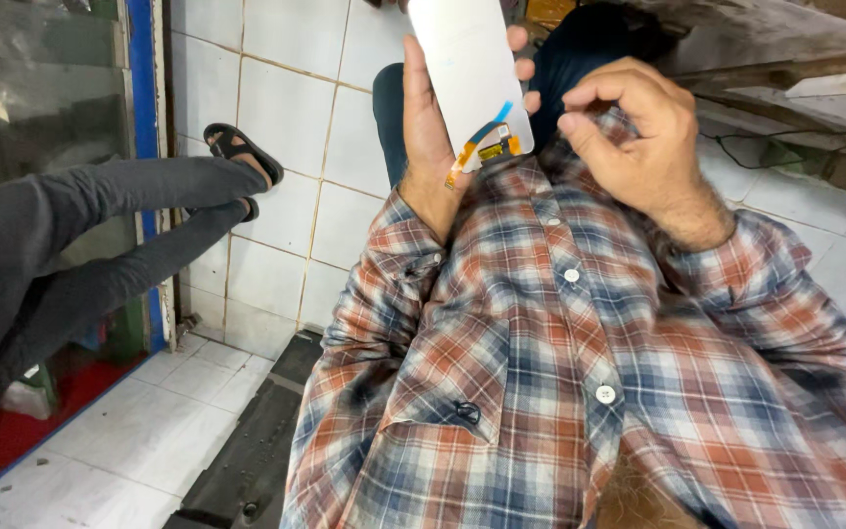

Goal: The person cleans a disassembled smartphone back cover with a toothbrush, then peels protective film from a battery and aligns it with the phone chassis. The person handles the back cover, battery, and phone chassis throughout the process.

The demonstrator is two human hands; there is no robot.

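Observation:
My left hand [430, 127] grips a flat white phone screen panel [467, 69] by its edges, fingers curled round the far side. An orange and blue flex cable [482, 147] hangs off the panel's lower end. My right hand [638, 132] hovers just right of the panel with fingers curled and thumb and forefinger pinched together; I cannot see anything between them. Both arms wear a red, blue and white checked shirt [560, 372] that fills the lower middle of the view.
Another person's legs in grey trousers [90, 235] stretch in from the left, with black sandals [242, 152] on the white tiled floor [276, 108]. A glass cabinet with a blue frame [139, 98] stands at left. Black cables [785, 142] lie at upper right.

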